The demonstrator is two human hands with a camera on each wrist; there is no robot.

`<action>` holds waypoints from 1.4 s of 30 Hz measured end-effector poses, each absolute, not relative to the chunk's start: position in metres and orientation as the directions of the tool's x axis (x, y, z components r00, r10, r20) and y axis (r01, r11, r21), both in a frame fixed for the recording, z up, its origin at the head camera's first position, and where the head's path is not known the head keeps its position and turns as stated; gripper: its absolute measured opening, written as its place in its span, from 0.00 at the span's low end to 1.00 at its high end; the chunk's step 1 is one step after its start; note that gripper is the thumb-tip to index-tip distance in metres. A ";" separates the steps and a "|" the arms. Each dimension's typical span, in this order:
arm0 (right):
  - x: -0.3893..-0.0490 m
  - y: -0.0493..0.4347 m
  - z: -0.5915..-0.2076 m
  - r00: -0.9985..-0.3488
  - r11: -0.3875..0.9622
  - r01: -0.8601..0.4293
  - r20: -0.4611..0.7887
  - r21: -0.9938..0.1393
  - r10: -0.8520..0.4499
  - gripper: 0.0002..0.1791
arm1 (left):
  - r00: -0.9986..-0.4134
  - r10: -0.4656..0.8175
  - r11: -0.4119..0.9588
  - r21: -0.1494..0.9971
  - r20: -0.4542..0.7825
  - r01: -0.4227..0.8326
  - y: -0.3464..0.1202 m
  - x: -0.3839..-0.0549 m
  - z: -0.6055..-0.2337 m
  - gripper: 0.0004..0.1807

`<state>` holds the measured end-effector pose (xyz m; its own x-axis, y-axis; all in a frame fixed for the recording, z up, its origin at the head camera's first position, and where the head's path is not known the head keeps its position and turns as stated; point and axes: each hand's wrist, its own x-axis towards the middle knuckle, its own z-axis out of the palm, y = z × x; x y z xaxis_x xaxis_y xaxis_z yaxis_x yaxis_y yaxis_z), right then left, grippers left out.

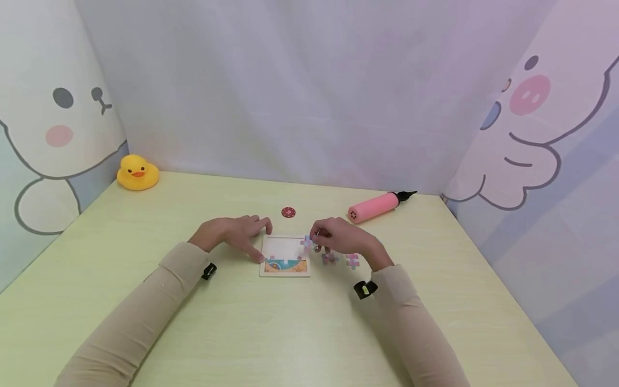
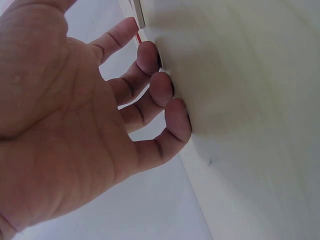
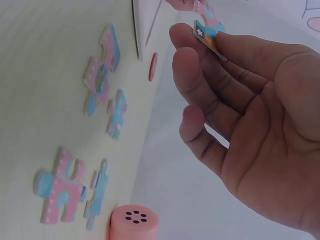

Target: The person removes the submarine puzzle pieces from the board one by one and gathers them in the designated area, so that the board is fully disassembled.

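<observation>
A puzzle tray (image 1: 285,275) with a pale frame lies on the table, its near part filled with joined pieces (image 1: 292,265) in a beach-like picture. My left hand (image 1: 237,235) is spread at the tray's left side, thumb by its lower left edge and the other fingertips resting on the table. Over the tray's right edge, my right hand (image 1: 342,236) pinches a puzzle piece (image 3: 211,31) between thumb and fingertips; pink, blue and a small white star show on it. Loose pink and blue pieces (image 3: 64,187) lie on the table below that hand.
Behind the tray is a red poker chip (image 1: 288,212). A pink hand pump (image 1: 374,208) with a black nozzle lies at the back right, and a yellow rubber duck (image 1: 137,173) sits in the far left corner. Curtains with cartoon animals border the table.
</observation>
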<state>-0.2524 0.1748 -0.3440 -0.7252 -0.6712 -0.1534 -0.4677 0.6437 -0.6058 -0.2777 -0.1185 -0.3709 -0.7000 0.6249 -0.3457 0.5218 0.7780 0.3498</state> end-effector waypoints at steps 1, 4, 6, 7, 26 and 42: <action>-0.253 0.178 -0.341 -0.727 0.641 -0.462 -0.152 -0.613 -0.670 0.06 | -0.700 0.625 0.778 0.349 -0.345 0.522 -0.119 -0.278 -0.371 0.37; -0.255 0.187 -0.333 -0.735 0.642 -0.460 -0.143 -0.613 -0.663 0.06 | -0.703 0.623 0.780 0.346 -0.345 0.522 -0.119 -0.278 -0.370 0.37; -0.255 0.193 -0.329 -0.742 0.647 -0.461 -0.137 -0.607 -0.656 0.06 | -0.704 0.621 0.781 0.344 -0.343 0.521 -0.119 -0.278 -0.370 0.37; -0.256 0.196 -0.327 -0.743 0.648 -0.463 -0.134 -0.604 -0.656 0.06 | -0.706 0.620 0.782 0.343 -0.343 0.520 -0.119 -0.278 -0.370 0.37; -0.264 0.250 -0.316 -0.747 0.636 -0.431 -0.143 -0.640 -0.649 0.03 | -0.703 0.625 0.778 0.344 -0.339 0.526 -0.121 -0.278 -0.371 0.36; -0.266 0.289 -0.320 -0.753 0.727 -0.287 -0.322 -0.624 -0.573 0.04 | -0.696 0.639 0.766 0.352 -0.328 0.537 -0.123 -0.278 -0.370 0.36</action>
